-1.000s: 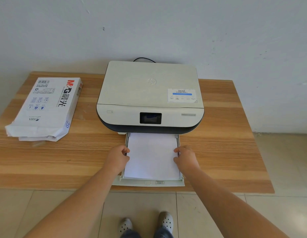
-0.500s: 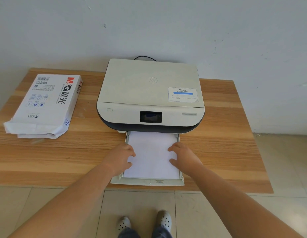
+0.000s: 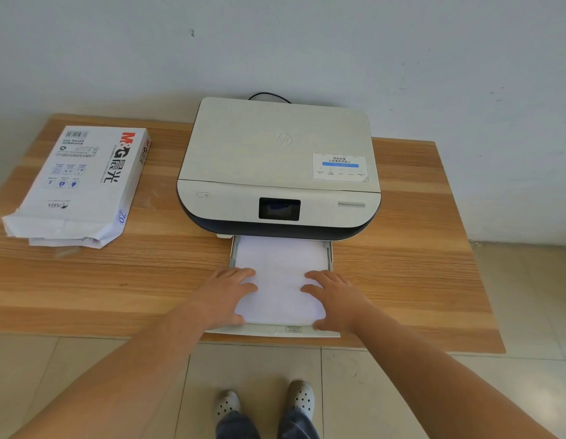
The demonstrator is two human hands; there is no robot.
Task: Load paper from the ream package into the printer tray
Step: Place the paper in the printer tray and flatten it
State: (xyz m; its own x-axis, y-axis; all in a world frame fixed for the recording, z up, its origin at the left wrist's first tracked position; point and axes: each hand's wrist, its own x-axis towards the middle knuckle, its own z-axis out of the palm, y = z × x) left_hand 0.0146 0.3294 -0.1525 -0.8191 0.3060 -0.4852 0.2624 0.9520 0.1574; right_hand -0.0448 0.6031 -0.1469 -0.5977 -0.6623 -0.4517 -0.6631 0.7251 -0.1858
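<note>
Under both hands' fingers (image 3: 243,282), paper (image 3: 280,274) lies flat within the tray (image 3: 307,331).

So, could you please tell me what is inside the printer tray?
A white paper stack lies in the tray, both hands flat on it. Its tray floor is covered.

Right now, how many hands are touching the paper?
2. The left hand lies flat on the paper's left side, the right hand flat on its right side, both over the pulled-out tray.

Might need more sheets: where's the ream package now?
Head view: the ream package lies on the table's left end, left of the printer.
</note>
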